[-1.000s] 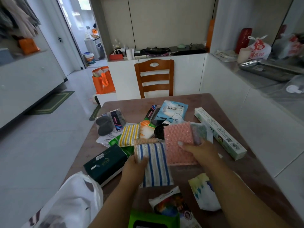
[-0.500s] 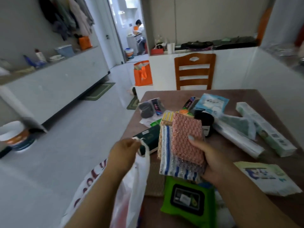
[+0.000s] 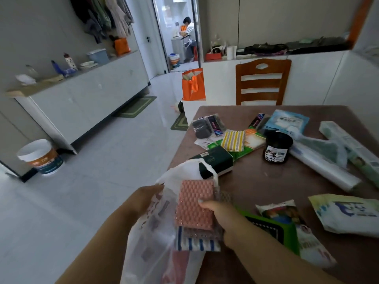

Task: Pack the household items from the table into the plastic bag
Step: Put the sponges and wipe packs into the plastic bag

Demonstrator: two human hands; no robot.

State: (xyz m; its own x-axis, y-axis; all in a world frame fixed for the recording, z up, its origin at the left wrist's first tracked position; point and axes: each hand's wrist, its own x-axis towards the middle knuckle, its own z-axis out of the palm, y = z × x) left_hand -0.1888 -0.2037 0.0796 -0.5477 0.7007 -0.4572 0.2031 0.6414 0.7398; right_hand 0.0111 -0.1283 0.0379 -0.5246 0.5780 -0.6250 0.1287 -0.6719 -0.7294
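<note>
No readable text anywhere. Only blurred print: red marks on the plastic bag (image 3: pixel 151 232) at lower centre, a white label on the black tub (image 3: pixel 277 147) at centre right, blue shapes on the white packet (image 3: pixel 346 214) at far right.

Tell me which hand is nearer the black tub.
Right. The right hand grips the pink sponge at the table's near edge, below-left of the black tub; the left hand holds the plastic bag farther left.
</note>
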